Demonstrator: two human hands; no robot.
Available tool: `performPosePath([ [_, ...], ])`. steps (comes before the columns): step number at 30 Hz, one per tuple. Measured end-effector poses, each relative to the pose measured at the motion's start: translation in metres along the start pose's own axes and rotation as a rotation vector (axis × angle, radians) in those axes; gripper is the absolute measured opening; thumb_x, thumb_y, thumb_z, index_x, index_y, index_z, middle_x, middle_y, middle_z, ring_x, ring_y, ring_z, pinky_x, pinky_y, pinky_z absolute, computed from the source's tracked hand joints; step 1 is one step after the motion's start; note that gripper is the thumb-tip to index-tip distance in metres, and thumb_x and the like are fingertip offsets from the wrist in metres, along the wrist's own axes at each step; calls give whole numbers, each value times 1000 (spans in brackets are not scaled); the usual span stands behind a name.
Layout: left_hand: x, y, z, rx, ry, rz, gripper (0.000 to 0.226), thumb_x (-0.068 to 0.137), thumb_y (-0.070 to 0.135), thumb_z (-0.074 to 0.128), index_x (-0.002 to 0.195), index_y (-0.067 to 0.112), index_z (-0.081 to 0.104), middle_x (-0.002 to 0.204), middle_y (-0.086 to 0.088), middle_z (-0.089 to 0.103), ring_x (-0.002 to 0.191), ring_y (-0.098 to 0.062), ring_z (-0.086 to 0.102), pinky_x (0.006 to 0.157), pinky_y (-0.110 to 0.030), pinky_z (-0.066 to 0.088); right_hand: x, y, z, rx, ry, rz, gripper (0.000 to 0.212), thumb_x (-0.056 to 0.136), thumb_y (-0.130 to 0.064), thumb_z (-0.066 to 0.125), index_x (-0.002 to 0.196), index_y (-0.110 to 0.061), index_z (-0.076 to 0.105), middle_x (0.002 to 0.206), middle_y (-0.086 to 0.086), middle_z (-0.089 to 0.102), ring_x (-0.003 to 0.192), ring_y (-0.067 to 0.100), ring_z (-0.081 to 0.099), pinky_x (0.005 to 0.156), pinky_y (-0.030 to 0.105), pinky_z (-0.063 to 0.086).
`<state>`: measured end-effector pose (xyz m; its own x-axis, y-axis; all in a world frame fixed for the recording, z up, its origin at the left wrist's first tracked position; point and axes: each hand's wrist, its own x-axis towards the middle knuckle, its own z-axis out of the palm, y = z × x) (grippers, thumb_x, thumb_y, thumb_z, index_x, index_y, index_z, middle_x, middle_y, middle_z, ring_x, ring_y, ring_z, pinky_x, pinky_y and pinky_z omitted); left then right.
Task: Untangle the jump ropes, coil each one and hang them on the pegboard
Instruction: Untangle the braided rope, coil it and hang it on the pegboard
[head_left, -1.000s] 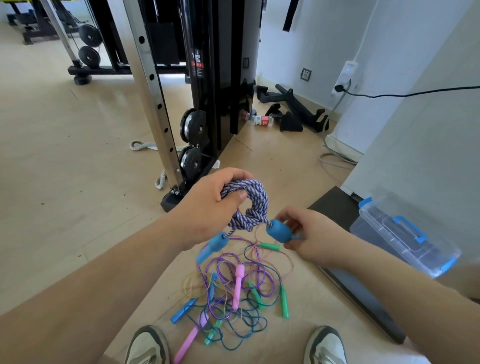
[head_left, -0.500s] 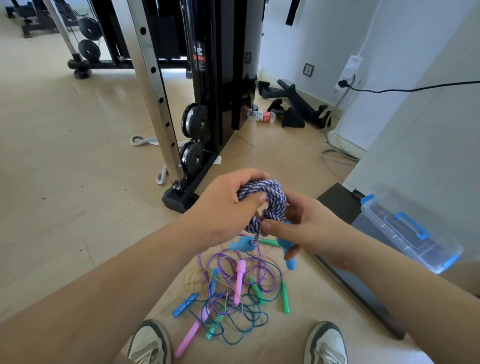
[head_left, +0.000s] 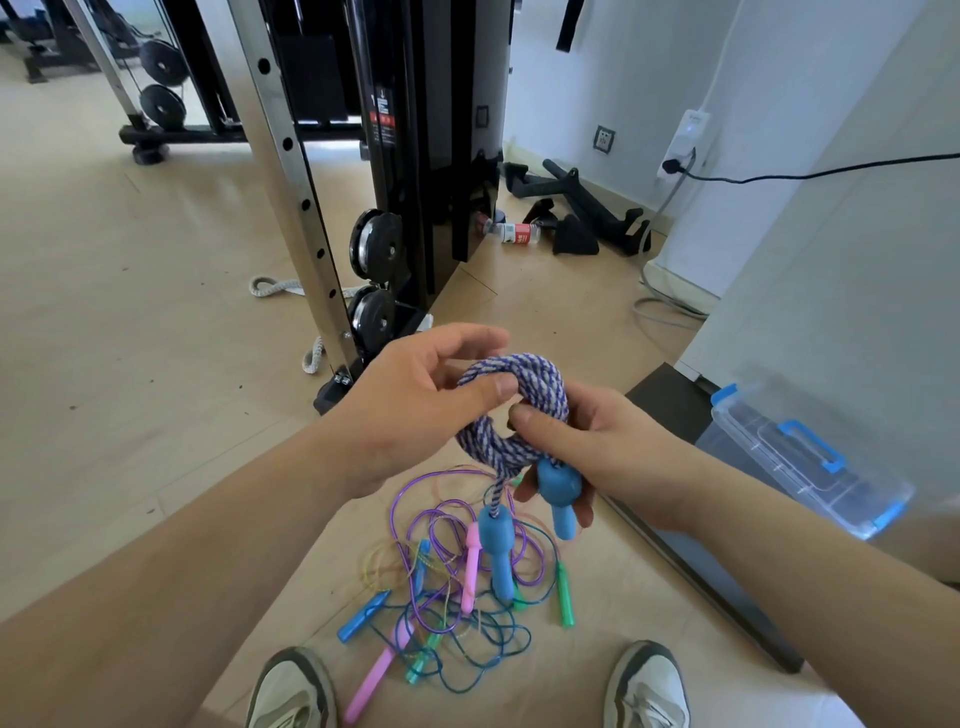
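two hands (head_left: 415, 405) (head_left: 613, 457), one braided rope (head_left: 540, 384) with two blue handles (head_left: 497, 551) (head_left: 558, 493), two pink handles (head_left: 471, 566) (head_left: 371, 686), two shoes (head_left: 291, 691) (head_left: 649, 686), one clear box (head_left: 810, 467)

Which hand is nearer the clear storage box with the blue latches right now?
Right. The right hand, holding the braided coil and one blue handle, is just left of the clear storage box; the left hand pinches the coil's top, farther left.

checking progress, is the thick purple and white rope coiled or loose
Coiled. The rope sits in a tight ring of loops between the left hand and right hand, with its blue handles below.
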<state>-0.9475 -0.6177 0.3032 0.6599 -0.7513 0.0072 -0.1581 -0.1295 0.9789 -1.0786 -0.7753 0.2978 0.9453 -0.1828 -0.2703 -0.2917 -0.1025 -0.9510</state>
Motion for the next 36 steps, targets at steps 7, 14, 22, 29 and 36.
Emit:
performPosePath([
  [7, 0, -29, 17, -99, -424, -378, 48, 89, 62, 65, 121, 27, 72, 124, 2, 74, 125, -16, 64, 115, -48, 41, 4, -1, -5, 262, 283, 27, 35, 99, -44, 65, 101, -9, 65, 83, 20, 73, 61, 26, 69, 40, 27, 44],
  [14, -12, -30, 26, 326, -395, -230, 67, 76, 46, 88, 133, 40, 54, 100, 12, 69, 88, 2, 66, 88, -27, 56, 8, 13, -17, 199, 475, 266, 24, 103, -33, 58, 113, -11, 62, 81, 14, 73, 63, 28, 76, 40, 24, 41],
  [22, -3, -22, 59, 58, 15, -326, 51, 83, 75, 60, 114, 34, 60, 86, -9, 78, 79, -23, 77, 84, -42, 63, 10, 13, -3, 90, 384, 257, 23, 100, -33, 60, 104, -11, 67, 78, 10, 74, 63, 27, 76, 41, 26, 46],
  [29, -1, -24, 40, -142, -85, -506, 54, 103, 59, 43, 93, 12, 68, 60, -6, 65, 54, -30, 65, 67, -40, 57, 0, 11, -4, 70, 137, 89, 39, 95, -51, 65, 119, -21, 61, 97, 10, 77, 88, 36, 78, 44, 30, 53],
  [36, -4, -24, 45, 18, -78, -505, 52, 102, 60, 42, 109, 15, 67, 70, -9, 68, 53, -24, 68, 60, -32, 58, 6, 3, -1, 255, 197, 324, 52, 91, -74, 54, 105, -27, 71, 100, 7, 79, 95, 30, 76, 66, 49, 62],
])
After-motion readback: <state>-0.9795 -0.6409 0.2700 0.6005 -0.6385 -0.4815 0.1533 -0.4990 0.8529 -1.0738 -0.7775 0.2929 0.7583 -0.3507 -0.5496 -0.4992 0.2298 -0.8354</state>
